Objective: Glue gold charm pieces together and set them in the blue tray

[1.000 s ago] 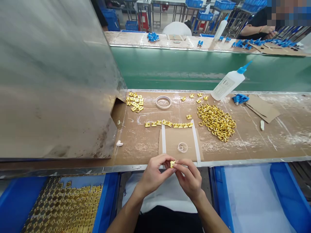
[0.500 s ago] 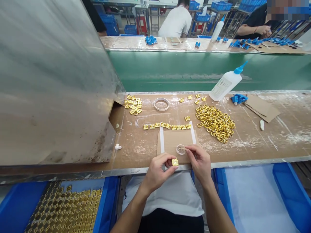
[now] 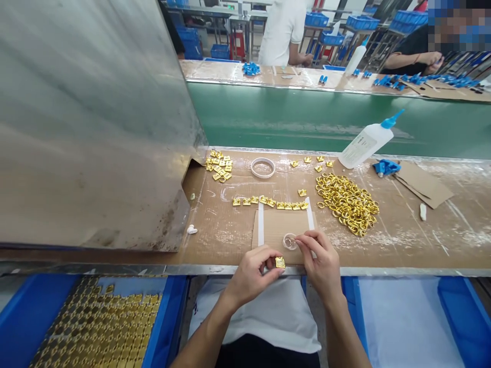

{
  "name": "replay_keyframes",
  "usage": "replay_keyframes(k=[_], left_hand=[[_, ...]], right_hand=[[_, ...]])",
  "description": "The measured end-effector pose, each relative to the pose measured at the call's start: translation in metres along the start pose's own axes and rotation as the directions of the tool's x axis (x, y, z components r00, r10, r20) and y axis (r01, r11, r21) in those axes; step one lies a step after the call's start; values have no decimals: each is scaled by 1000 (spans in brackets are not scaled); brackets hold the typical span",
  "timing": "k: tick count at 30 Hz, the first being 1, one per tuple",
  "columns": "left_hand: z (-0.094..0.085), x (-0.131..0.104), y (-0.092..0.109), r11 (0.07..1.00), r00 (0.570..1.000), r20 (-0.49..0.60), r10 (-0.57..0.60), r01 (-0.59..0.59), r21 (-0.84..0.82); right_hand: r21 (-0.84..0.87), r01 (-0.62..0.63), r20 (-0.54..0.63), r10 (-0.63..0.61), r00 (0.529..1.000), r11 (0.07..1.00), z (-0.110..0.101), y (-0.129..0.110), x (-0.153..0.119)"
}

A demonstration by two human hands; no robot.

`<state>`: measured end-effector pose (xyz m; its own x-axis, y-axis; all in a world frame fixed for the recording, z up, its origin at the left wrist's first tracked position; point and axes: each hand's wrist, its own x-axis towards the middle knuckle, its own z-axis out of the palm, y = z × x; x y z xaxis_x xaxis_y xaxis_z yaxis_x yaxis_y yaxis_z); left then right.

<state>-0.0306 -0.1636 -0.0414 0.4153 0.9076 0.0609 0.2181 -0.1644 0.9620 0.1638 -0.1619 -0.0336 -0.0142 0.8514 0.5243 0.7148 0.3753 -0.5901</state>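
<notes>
Between the thumb and fingers of my left hand [image 3: 253, 272] is a small square gold piece [image 3: 280, 262], near the table's front edge. My right hand [image 3: 321, 261] pinches a thin stick [image 3: 294, 239], its tip at a small round clear dish [image 3: 284, 246]. That dish lies on a cardboard pad [image 3: 273, 228] with white tape strips along its sides. Behind the pad runs a row of similar gold pieces [image 3: 281, 205]. A heap of gold rings [image 3: 349, 204] lies to the right.
At the back stand a white tape roll [image 3: 263, 176] and a tilted bottle [image 3: 366, 145] with a blue nozzle. More gold pieces [image 3: 219, 164] cluster beside a large metal housing [image 3: 115, 128]. A blue bin [image 3: 163, 322] holds rows of gold parts. Co-workers are across the bench.
The camera view has shifted slightly, so the bench appears lower and further right. Across the bench, the person in white has gone from bent over to more upright. Both my hands keep their grips.
</notes>
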Motion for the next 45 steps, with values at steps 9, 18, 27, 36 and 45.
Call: replay_keyframes(k=[9, 18, 27, 36, 45], left_hand=[[0, 2, 1, 999, 1000, -1, -14, 14, 37], [-1, 12, 3, 996, 997, -11, -75, 74, -49], [-3, 13, 2, 979, 981, 18, -191, 192, -74], [-3, 13, 0, 969, 972, 68, -225, 231, -93], [-3, 9, 0, 973, 979, 57, -194, 199, -118]], right_hand=[[80, -69, 8, 68, 998, 994, -3, 1, -1], [217, -188, -52, 203, 978, 958, 8, 1, 2], [289, -270, -80, 304, 949, 918, 18, 6, -8], [328, -349, -60, 388, 920, 878, 17, 4, -8], [377, -364, -65, 416, 907, 852, 16, 2, -8]])
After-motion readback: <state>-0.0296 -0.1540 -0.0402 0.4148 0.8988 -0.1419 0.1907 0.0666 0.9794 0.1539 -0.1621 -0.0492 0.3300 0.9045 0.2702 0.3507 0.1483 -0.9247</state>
